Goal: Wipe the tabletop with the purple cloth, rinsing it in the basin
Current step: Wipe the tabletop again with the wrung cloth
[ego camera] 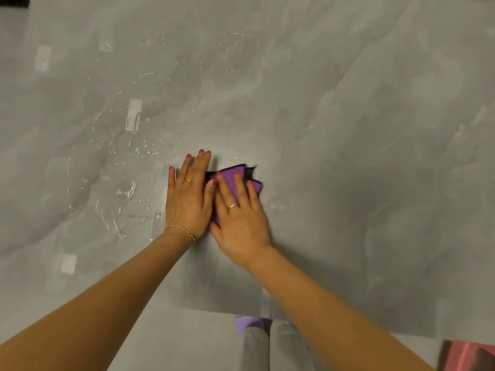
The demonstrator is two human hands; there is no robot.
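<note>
Soft purple cloth (235, 180) under the fingers (238, 183); left of them, glossy grey marbled bench (348, 129), wet-beaded.

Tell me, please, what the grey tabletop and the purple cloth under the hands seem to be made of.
The grey marbled tabletop looks like polished stone or a stone-look laminate: pale veins, a sheen, and water beading on it instead of soaking in. Which of the two is unclear. The purple folded cloth looks like soft matte fabric, perhaps microfibre, with a darker edge, lying creased under the flat right hand.
</note>
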